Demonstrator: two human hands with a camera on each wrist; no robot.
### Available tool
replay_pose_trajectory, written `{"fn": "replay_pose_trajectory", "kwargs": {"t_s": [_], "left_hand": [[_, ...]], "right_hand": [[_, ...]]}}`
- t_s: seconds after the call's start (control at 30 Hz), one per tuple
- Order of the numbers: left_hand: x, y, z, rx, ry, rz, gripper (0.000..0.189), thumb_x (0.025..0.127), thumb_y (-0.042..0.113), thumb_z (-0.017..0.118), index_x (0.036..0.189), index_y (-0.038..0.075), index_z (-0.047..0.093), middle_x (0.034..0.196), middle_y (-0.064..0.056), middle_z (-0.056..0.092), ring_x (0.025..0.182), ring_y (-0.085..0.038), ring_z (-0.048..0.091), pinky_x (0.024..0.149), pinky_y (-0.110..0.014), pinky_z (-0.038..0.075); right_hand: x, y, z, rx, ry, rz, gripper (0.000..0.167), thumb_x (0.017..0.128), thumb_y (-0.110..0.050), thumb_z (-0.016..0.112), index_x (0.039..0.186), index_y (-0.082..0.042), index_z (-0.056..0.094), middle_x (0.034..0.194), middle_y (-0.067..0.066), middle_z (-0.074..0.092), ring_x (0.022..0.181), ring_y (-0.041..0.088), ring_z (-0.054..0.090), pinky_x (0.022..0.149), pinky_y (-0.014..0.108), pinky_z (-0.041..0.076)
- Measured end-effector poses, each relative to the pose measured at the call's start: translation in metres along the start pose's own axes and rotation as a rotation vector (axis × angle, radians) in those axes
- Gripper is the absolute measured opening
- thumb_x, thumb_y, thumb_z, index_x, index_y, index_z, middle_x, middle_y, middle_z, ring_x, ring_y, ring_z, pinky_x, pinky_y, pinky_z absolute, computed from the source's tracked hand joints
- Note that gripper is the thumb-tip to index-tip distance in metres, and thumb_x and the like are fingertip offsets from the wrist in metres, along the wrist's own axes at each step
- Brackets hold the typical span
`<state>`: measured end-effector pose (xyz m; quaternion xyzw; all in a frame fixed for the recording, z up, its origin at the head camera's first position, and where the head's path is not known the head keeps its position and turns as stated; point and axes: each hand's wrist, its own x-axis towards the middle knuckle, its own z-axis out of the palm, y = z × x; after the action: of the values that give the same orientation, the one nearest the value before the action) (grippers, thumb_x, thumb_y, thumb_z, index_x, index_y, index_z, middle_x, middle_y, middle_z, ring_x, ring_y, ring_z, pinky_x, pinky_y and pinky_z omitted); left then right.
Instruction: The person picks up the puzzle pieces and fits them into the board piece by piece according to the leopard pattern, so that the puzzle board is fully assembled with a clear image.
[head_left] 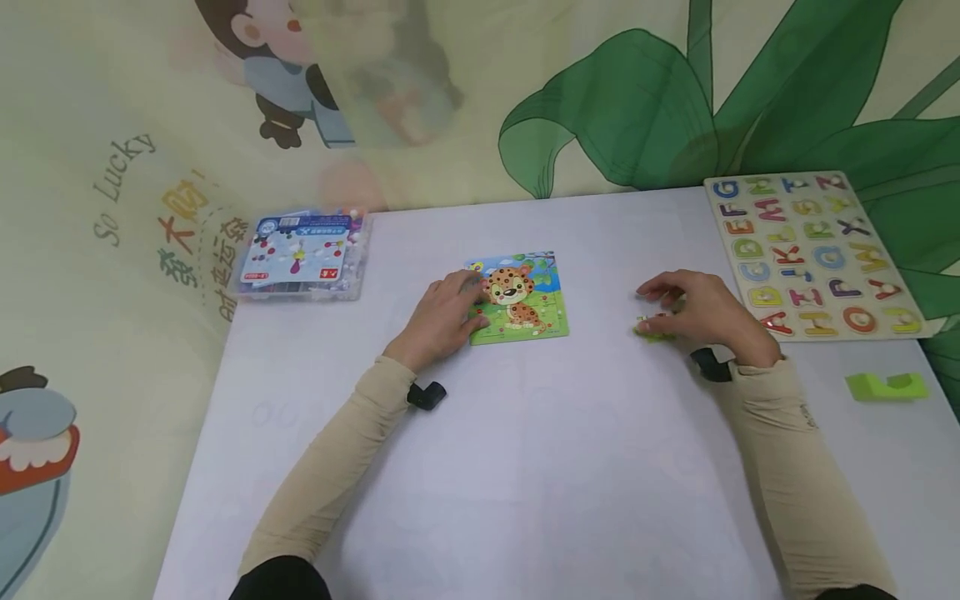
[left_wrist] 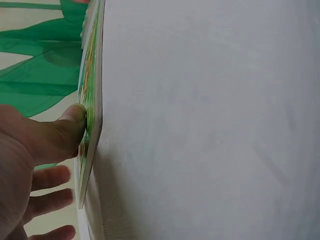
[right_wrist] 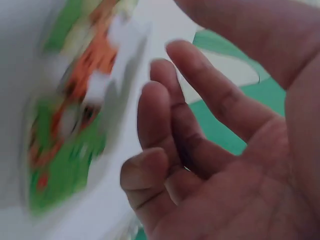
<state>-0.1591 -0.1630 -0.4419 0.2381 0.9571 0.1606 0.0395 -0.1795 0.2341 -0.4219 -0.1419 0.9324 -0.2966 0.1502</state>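
Observation:
A square jigsaw puzzle [head_left: 525,304] with a spotted leopard cub on green grass lies on the white table. My left hand [head_left: 444,315] rests at its left edge, touching it with the thumb [left_wrist: 72,117]; the other fingers are spread in the left wrist view. To the right, my right hand [head_left: 701,308] hovers by loose green puzzle pieces [head_left: 654,335], mostly covered by it in the head view. Blurred in the right wrist view, green and orange pieces [right_wrist: 67,165] appear beside its relaxed fingers [right_wrist: 155,115], with a gap between them.
At the back left stands a clear plastic box [head_left: 300,254] with a printed label. An alphabet board [head_left: 817,258] lies at the back right, with a light green notched block [head_left: 887,387] in front of it. A patterned curtain [head_left: 450,100] hangs behind the table.

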Motion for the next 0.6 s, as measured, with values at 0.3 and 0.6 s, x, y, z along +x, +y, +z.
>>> {"fn": "replay_pose_trajectory", "kwargs": {"t_s": [0.3, 0.6], "left_hand": [[-0.010, 0.001, 0.004, 0.004, 0.057, 0.103, 0.023, 0.102, 0.020, 0.074, 0.120, 0.009, 0.082, 0.139, -0.016, 0.069, 0.129, -0.034, 0.066, 0.106, -0.052, 0.055], [-0.019, 0.002, 0.006, -0.016, 0.006, 0.053, 0.037, 0.104, 0.028, 0.070, 0.137, 0.011, 0.073, 0.154, -0.015, 0.059, 0.153, -0.033, 0.045, 0.117, -0.056, 0.045]], "right_hand": [[-0.015, 0.012, 0.001, -0.048, -0.049, 0.008, 0.051, 0.077, -0.020, 0.098, 0.117, 0.000, 0.072, 0.109, 0.019, 0.070, 0.103, 0.034, 0.060, 0.090, 0.046, 0.049], [-0.015, 0.015, 0.000, -0.070, -0.047, -0.017, 0.050, 0.076, -0.022, 0.098, 0.113, -0.002, 0.072, 0.108, 0.016, 0.069, 0.100, 0.031, 0.060, 0.086, 0.043, 0.049]]}}
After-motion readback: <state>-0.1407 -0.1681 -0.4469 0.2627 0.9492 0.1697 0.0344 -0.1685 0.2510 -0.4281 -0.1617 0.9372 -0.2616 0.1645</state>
